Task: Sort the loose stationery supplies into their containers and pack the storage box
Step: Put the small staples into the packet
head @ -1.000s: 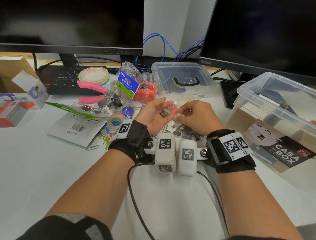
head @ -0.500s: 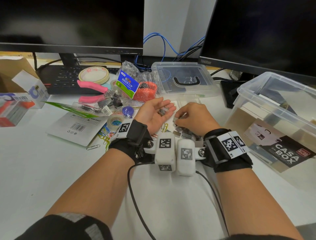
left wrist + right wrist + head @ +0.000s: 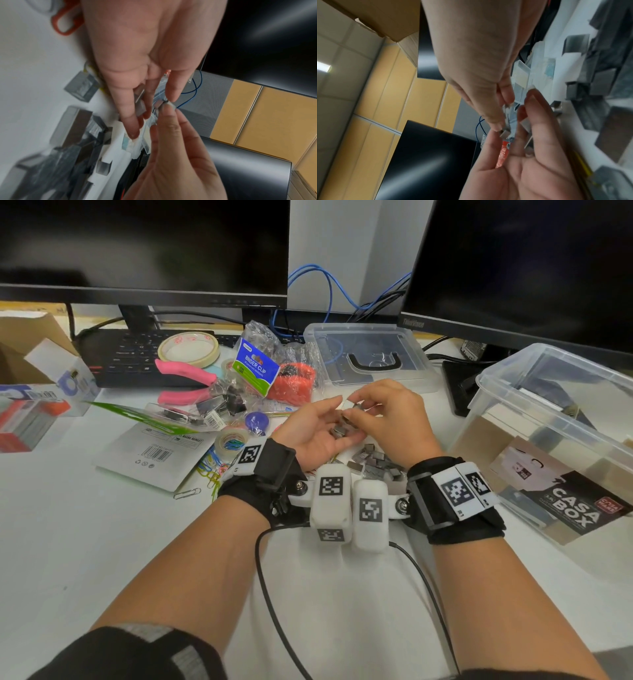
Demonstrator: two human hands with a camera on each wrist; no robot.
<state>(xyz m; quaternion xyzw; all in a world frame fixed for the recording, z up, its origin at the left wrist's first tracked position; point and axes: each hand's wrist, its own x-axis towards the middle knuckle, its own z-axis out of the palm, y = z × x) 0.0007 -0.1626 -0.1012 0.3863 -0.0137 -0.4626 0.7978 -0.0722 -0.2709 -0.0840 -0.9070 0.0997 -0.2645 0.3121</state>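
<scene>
"BINDER CLIP" on packet point(image 3: 254, 367); "CASA BOX" on storage box label point(image 3: 568, 508)

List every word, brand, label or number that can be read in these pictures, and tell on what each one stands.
"BINDER CLIP": blue and green card on the plastic bag of binder clips.
"CASA BOX": dark label inside the clear storage box.
"CASA WARE": small red badge on the same label, barely legible.
"ThinkVision": bezel of the right monitor, faint.
Too small or blurred: the barcode card, the boxes at far left, the wrist markers.
</scene>
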